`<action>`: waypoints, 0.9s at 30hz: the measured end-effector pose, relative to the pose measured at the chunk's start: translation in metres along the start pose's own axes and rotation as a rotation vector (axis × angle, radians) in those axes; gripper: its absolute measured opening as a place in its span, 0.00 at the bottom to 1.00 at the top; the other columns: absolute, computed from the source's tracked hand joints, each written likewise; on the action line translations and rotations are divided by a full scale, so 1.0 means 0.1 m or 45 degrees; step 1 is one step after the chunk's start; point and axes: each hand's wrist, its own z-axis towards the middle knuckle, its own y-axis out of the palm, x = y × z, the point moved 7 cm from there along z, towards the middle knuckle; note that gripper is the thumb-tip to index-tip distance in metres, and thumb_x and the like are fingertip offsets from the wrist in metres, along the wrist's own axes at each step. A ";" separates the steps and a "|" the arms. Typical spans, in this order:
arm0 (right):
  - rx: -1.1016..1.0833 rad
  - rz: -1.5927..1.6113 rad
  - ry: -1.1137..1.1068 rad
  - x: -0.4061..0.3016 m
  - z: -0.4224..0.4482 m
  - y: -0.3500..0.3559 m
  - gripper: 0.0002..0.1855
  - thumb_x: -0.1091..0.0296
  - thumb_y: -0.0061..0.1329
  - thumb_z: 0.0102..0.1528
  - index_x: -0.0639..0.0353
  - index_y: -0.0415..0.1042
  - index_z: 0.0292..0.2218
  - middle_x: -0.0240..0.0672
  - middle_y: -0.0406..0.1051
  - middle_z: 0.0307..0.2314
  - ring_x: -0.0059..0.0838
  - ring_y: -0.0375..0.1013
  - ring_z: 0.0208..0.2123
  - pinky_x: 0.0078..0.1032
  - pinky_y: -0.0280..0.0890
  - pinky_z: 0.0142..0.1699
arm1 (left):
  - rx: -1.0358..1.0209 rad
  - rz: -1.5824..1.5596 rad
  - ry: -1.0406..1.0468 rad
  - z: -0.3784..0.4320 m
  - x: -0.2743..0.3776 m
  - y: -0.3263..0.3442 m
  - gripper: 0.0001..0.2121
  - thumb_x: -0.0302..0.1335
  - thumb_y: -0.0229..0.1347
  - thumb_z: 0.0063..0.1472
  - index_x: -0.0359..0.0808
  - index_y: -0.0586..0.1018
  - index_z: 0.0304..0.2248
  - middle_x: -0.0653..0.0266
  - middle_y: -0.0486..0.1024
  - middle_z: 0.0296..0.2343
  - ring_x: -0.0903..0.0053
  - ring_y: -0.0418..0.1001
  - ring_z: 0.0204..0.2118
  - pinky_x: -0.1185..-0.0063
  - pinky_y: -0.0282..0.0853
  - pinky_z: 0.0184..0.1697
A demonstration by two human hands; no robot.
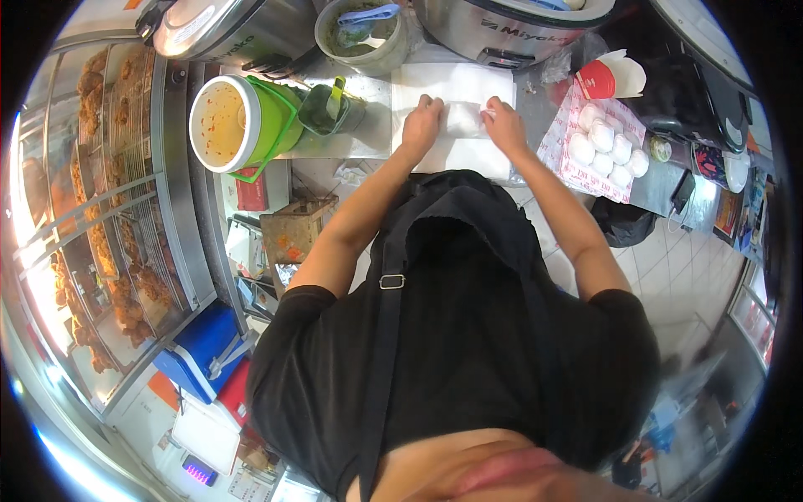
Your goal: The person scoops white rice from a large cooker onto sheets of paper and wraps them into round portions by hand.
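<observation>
On the steel counter lies a stack of white paper sheets [458, 78]. A white wrapped bundle [465, 119] rests on it between my hands. My left hand [424, 122], fingers bent, touches the paper at the bundle's left end. At the right end, my right hand [504, 125] pinches a fold of the white paper. Several white paper-wrapped bundles [602, 135] are piled to the right on red-and-white printed paper [555, 141].
Left of the paper stand a green bucket [270, 122] of orange liquid and a tub with a green-handled scoop [335, 97]. Rice cookers [514, 34] line the back. A red-and-white carton [602, 78] and a phone [682, 191] are at the right. A glass case of fried chicken [94, 207] stands far left.
</observation>
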 end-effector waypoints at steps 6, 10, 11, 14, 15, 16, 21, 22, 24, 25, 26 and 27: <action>0.208 -0.384 -0.501 -0.40 -0.51 -0.21 0.12 0.68 0.53 0.50 0.48 0.78 0.38 0.31 0.67 0.40 0.35 0.67 0.45 0.35 0.66 0.50 | 0.097 0.139 0.498 -0.26 0.21 -0.43 0.08 0.29 0.58 0.55 0.44 0.84 0.34 0.60 0.72 0.48 0.62 0.67 0.52 0.63 0.66 0.50; 0.034 -0.293 -0.512 -0.31 -0.57 -0.04 0.11 0.66 0.50 0.55 0.53 0.78 0.40 0.33 0.70 0.40 0.38 0.68 0.46 0.35 0.66 0.50 | 0.071 0.272 0.733 -0.29 0.35 -0.51 0.09 0.32 0.59 0.54 0.44 0.85 0.35 0.65 0.72 0.46 0.65 0.66 0.51 0.63 0.58 0.55; 0.039 -0.291 -0.498 -0.22 -0.50 -0.04 0.11 0.66 0.50 0.55 0.53 0.78 0.40 0.33 0.70 0.40 0.38 0.68 0.46 0.35 0.66 0.50 | -0.057 0.300 0.704 -0.23 0.26 -0.41 0.09 0.32 0.60 0.54 0.44 0.85 0.35 0.67 0.72 0.45 0.66 0.67 0.50 0.63 0.58 0.54; -0.429 0.056 -0.207 -0.04 -0.15 -0.04 0.12 0.66 0.46 0.60 0.59 0.75 0.42 0.41 0.76 0.38 0.42 0.73 0.44 0.40 0.67 0.49 | -0.280 0.252 0.593 -0.08 0.10 -0.29 0.09 0.33 0.61 0.55 0.44 0.85 0.36 0.69 0.74 0.42 0.67 0.68 0.47 0.63 0.58 0.53; -0.419 0.061 -0.196 -0.02 -0.10 0.01 0.12 0.66 0.46 0.60 0.59 0.75 0.42 0.41 0.76 0.38 0.42 0.73 0.44 0.40 0.67 0.49 | -0.374 0.185 0.516 -0.03 0.05 -0.25 0.09 0.33 0.61 0.56 0.43 0.84 0.37 0.68 0.74 0.40 0.68 0.69 0.46 0.64 0.58 0.51; -0.377 0.018 -0.196 -0.01 -0.05 0.05 0.11 0.66 0.46 0.60 0.57 0.75 0.42 0.41 0.76 0.38 0.43 0.73 0.44 0.41 0.67 0.49 | -0.382 0.188 0.530 -0.01 0.05 -0.20 0.09 0.33 0.61 0.56 0.43 0.84 0.37 0.68 0.74 0.40 0.68 0.69 0.46 0.64 0.58 0.51; -0.144 -0.016 -0.005 -0.17 -0.13 0.08 0.11 0.66 0.50 0.58 0.54 0.76 0.42 0.41 0.74 0.39 0.44 0.72 0.45 0.41 0.67 0.50 | -0.205 0.028 -0.109 -0.02 -0.18 0.08 0.10 0.33 0.63 0.54 0.42 0.85 0.37 0.63 0.75 0.39 0.67 0.72 0.45 0.64 0.58 0.50; 0.005 0.000 -0.046 -0.14 -0.16 0.07 0.11 0.66 0.51 0.57 0.54 0.76 0.41 0.40 0.73 0.39 0.44 0.71 0.45 0.40 0.67 0.50 | -0.218 0.018 -0.088 -0.01 -0.16 0.12 0.10 0.33 0.63 0.54 0.42 0.85 0.37 0.63 0.75 0.39 0.67 0.72 0.45 0.64 0.58 0.50; 0.158 -0.036 -0.102 -0.13 -0.19 0.05 0.08 0.67 0.54 0.55 0.54 0.77 0.38 0.34 0.68 0.40 0.40 0.67 0.46 0.35 0.66 0.51 | -0.069 -0.046 -0.102 -0.03 -0.23 0.05 0.11 0.35 0.64 0.54 0.42 0.85 0.36 0.61 0.77 0.37 0.64 0.73 0.42 0.63 0.58 0.50; 0.155 -0.043 -0.083 -0.16 -0.20 0.02 0.08 0.67 0.54 0.55 0.54 0.77 0.38 0.34 0.68 0.40 0.40 0.67 0.46 0.35 0.66 0.51 | -0.086 -0.055 -0.097 -0.05 -0.21 0.03 0.11 0.35 0.64 0.54 0.42 0.85 0.36 0.61 0.77 0.37 0.64 0.73 0.42 0.63 0.58 0.50; 0.185 -0.090 -0.172 -0.23 -0.20 -0.04 0.08 0.68 0.54 0.54 0.54 0.77 0.37 0.33 0.68 0.40 0.39 0.66 0.46 0.34 0.65 0.51 | 0.020 0.000 0.026 -0.04 -0.12 -0.05 0.10 0.34 0.64 0.54 0.42 0.85 0.36 0.60 0.77 0.35 0.62 0.73 0.40 0.62 0.58 0.50; 0.227 -0.131 -0.274 -0.31 -0.16 -0.09 0.07 0.68 0.54 0.54 0.54 0.77 0.37 0.33 0.68 0.40 0.39 0.66 0.45 0.33 0.64 0.50 | 0.141 0.062 0.156 0.00 -0.03 -0.14 0.10 0.34 0.64 0.54 0.43 0.85 0.36 0.58 0.78 0.34 0.60 0.73 0.37 0.60 0.58 0.50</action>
